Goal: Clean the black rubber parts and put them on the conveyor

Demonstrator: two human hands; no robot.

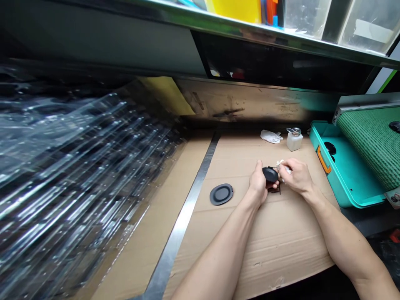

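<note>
One label (373, 31) on a clear overhead bin (389, 18) is too blurred to read. Clear plastic trays (103, 166) crowd the left; at right, a green conveyor belt (371, 135) overhangs a turquoise crate (353, 183). Farther back are a pump bottle (294, 140) and crumpled tissue (271, 136). The left hand (258, 182) grips a black oval shell (270, 175) above the cardboard-covered worktop (281, 250), right of a flat oval plate (221, 194); the right hand (295, 174) pinches a white wad (288, 170) beside the shell.

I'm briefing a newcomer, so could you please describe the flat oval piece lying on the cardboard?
Start at the brown cardboard, right of the long silver strip. Between that strip and the left hand lies the flat oval piece, dark grey with a ring inside its rim. Unlike the black piece in that hand, it lies untouched.
</note>
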